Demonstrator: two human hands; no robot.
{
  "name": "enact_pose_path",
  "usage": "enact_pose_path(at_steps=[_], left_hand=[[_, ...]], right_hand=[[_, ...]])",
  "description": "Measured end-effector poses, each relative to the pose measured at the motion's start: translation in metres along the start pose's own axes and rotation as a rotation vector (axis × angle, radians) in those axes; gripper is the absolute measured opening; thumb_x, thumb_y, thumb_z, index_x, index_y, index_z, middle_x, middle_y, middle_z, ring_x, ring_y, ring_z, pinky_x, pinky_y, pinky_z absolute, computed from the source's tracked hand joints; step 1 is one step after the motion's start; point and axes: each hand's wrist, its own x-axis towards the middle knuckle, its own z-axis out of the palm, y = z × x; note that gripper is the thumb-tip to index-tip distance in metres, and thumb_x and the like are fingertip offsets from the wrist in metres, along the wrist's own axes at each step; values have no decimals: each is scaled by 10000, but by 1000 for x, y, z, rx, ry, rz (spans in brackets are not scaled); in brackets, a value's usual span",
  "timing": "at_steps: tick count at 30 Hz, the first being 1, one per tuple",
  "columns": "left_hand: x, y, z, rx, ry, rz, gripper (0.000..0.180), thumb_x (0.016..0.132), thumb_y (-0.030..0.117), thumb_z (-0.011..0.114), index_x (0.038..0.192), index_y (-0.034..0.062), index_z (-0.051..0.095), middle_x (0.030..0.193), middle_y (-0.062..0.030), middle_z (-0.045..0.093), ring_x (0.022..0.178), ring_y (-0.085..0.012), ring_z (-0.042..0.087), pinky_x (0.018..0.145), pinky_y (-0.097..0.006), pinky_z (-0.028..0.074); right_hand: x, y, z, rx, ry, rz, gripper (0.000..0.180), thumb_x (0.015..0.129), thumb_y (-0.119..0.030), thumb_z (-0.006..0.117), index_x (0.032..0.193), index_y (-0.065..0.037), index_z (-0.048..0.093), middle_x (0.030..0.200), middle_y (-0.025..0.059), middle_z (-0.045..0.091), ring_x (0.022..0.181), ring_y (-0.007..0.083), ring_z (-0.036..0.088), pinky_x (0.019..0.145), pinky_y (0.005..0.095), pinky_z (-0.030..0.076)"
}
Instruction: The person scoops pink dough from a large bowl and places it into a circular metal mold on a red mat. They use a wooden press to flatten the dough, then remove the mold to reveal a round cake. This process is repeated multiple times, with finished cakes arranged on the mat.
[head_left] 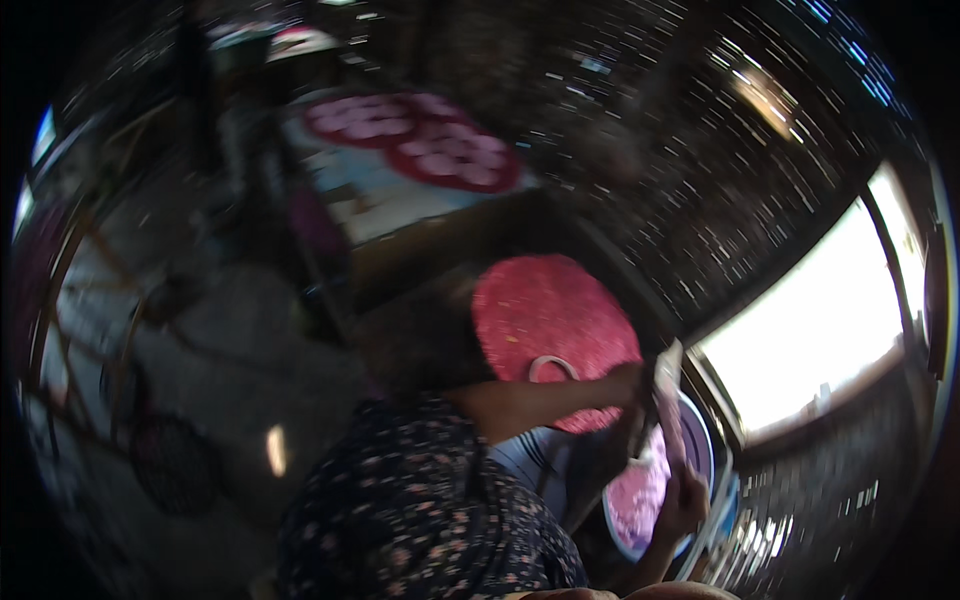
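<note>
Motion blurs most of the picture. My left hand (628, 387) reaches across to the right, beside a long, pale pink and white thing (671, 418) held upright; smearing hides its fingers. Lower down, my right hand (687, 497) is closed around the bottom end of that thing, whose kind I cannot make out. Just behind and below it stands a pale-rimmed basin (710, 447) with a pink mass (637, 500) inside. Left of the basin is a round, flat pink-red tray (553, 310), and a white ring (552, 362) lies at its near edge under my left forearm.
Farther off, a table with a light blue and white top (375, 215) bears red round trays (400, 160) holding several pink round pieces. A bright window opening (810, 330) is at the right. Dark woven-looking walls surround the room, and chair-like frames (100, 330) stand at the left.
</note>
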Motion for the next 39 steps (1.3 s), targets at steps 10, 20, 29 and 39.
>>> enact_pose_path(at_steps=[10, 20, 29, 39], left_hand=[[57, -9, 12, -1458, -463, 56, 314, 906, 332, 446, 944, 41, 558, 796, -119, 594, 654, -262, 614, 574, -452, 488], [134, -30, 72, -1188, -95, 133, 304, 902, 231, 394, 1084, 28, 529, 1000, -145, 587, 954, -249, 568, 876, -385, 423], [29, 60, -27, -1042, -195, 294, 328, 799, 209, 571, 1068, 22, 549, 949, -120, 606, 916, -232, 586, 821, -368, 463], [-60, 158, -124, -720, -101, 596, 448, 685, 183, 768, 1050, 15, 572, 891, -93, 626, 873, -213, 607, 760, -348, 508]], right_hand=[[10, -13, 64, 341, -371, 296, 321, 775, -150, 673, 1026, 19, 566, 715, 69, 578, 516, 136, 501, 439, 240, 365], [23, -55, 92, 518, -424, 374, 357, 776, -157, 667, 1063, 15, 544, 739, 75, 583, 525, 128, 505, 446, 230, 370], [30, -76, 111, 614, -462, 411, 389, 777, -164, 662, 1096, 12, 525, 761, 80, 588, 533, 121, 509, 452, 220, 374], [38, -96, 120, 690, -469, 450, 426, 779, -172, 656, 1134, 9, 503, 785, 87, 593, 542, 114, 513, 458, 210, 379]])
